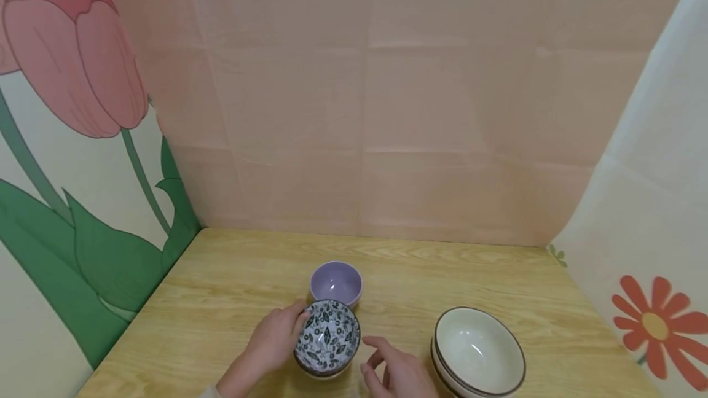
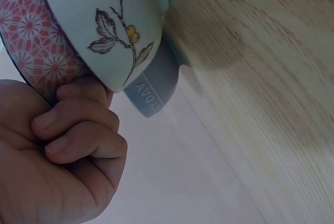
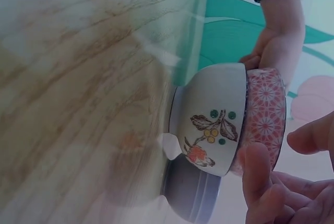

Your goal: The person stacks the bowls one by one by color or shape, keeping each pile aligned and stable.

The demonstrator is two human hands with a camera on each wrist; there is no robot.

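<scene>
While floral bowl partly hides purple bowl | stacked cream bowls rightward

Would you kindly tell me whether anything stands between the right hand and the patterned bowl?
Nothing visible does: the right hand is just beside the patterned bowl, while the purple bowl stands beyond, out of the way.

In the head view, part of the purple bowl is hidden behind the patterned bowl, and the bottom edge cuts off the right hand and the stack of cream bowls, while in the left wrist view the left hand is cut by the left edge
</scene>
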